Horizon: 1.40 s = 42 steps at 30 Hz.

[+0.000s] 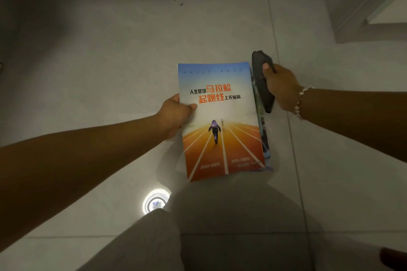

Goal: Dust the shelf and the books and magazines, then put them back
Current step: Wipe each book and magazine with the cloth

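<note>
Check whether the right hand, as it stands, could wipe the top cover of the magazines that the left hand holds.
Probably yes. The right hand grips a dark cloth right beside the right edge of the magazines. The left hand holds only the left edge, thumb on the cover, so most of the cover lies bare.

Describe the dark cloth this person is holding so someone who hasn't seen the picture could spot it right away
Start from the pale tiled floor and find the bright magazine with the orange running track held above it. Along the magazine's right edge, the right hand, wearing a beaded bracelet, grips a dark cloth. It is the only dark, plain thing there, set against the colourful cover.
</note>
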Available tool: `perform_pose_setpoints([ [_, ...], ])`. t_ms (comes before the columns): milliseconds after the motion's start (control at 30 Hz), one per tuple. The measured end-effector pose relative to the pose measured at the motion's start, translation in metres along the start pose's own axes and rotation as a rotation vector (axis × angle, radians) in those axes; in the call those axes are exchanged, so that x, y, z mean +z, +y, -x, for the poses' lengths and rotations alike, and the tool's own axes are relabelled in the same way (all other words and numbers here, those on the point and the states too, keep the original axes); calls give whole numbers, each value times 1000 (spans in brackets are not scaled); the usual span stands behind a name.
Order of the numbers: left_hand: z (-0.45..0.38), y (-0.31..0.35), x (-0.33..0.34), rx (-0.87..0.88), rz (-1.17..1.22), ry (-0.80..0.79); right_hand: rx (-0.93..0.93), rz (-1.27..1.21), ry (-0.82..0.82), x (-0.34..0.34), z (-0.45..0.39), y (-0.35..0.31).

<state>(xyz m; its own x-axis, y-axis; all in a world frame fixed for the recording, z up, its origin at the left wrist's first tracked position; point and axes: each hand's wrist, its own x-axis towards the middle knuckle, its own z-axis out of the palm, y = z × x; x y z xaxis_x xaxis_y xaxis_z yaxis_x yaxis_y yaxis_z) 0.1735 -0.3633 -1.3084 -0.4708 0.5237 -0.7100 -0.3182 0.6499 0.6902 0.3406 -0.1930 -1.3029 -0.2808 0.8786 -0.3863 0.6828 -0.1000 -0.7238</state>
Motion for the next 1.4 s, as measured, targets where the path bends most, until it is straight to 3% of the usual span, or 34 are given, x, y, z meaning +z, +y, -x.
perform_pose_setpoints([
  [200, 0, 13, -1, 15, 130, 26, 91, -220, -132, 13, 0, -26],
  [467, -4, 22, -4, 26, 264, 102, -26, 37, -225, 14, 24, -19],
  [934, -5, 32, -16, 47, 225, 311, -124, 380, -524, -16, 43, 4],
  [1101, -5, 34, -23, 53, 237, 363, -24, 616, -678, -32, 43, 12],
  [1401, 4, 44, -28, 106, 251, 360, -43, 610, -479, -49, 46, 5],
])
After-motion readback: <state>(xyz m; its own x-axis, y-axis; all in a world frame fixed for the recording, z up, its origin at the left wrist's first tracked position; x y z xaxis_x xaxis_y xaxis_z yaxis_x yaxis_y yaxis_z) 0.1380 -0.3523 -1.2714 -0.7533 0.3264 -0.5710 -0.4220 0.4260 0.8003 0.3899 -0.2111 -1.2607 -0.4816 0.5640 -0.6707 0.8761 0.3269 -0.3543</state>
